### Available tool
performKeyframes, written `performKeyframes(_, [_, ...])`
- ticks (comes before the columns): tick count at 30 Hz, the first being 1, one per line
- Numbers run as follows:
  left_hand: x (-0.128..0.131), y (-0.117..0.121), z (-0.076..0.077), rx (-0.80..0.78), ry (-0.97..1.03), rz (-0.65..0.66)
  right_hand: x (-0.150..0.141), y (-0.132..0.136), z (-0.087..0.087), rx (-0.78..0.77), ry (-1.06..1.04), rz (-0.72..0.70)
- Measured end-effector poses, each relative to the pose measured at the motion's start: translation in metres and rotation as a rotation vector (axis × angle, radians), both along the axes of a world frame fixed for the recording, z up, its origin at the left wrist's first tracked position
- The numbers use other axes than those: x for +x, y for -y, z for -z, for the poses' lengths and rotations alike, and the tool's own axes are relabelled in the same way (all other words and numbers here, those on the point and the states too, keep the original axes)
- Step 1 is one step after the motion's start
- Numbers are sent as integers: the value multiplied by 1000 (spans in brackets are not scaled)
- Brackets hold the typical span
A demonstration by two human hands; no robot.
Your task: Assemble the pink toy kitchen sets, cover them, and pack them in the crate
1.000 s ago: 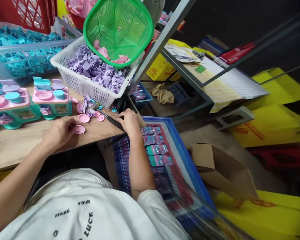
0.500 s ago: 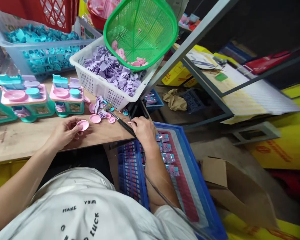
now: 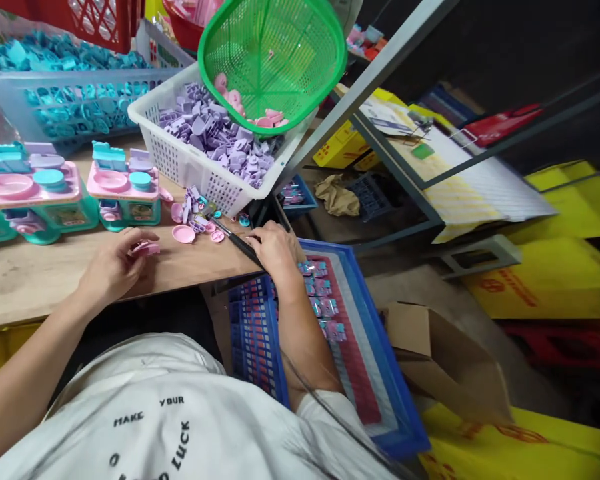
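Note:
My left hand (image 3: 113, 267) rests on the wooden table (image 3: 40, 280) with its fingers closed on a small pink plastic disc (image 3: 147, 249). My right hand (image 3: 275, 248) lies at the table's right edge, fingers curled around the handle of a black tool (image 3: 233, 237) whose tip points toward a cluster of small pink, purple and teal parts (image 3: 195, 217). Another pink disc (image 3: 183, 233) lies on the table between my hands. Two assembled pink-and-teal toy sets (image 3: 123, 190) (image 3: 27, 197) stand at the back left.
A white basket of purple parts (image 3: 180, 163) holds a tilted green basket (image 3: 273, 57) with a few pink pieces. Behind it is a grey crate of teal parts (image 3: 70, 100). A blue crate (image 3: 370, 347) with toy pieces sits below right, beside a cardboard box (image 3: 445, 360) and yellow boxes.
My left hand took the pink disc off the table, lifted it, then brought it back down close to the tabletop. My right hand stayed on the black tool. The view shifted slightly.

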State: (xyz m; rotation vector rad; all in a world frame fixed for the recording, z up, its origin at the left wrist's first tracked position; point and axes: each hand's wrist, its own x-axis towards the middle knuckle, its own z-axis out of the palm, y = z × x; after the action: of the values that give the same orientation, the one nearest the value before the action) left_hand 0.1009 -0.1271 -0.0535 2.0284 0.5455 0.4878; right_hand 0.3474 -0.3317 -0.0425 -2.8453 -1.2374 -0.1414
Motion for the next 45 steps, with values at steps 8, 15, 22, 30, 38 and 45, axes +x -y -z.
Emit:
performKeyframes(8, [-1,2,2,256,-2,-161,6,1,10,53,-22,-9])
performKeyframes(15, [-5,2,7,193,-14,-186,-29,-7,18,458,-309,-160])
performKeyframes(22, [-4,2,14,-57,9,-304,-104,-66,27,706,-653,-389])
performKeyframes(30, [-5,9,14,-144,154,-330,-135,-98,28,883,-738,-421])
performKeyframes(38, [-8,14,11,-60,152,-347,-146,-99,32,928,-704,-391])
performKeyframes(45, [-8,15,15,-21,218,-364,-152,-102,40,1078,-716,-362])
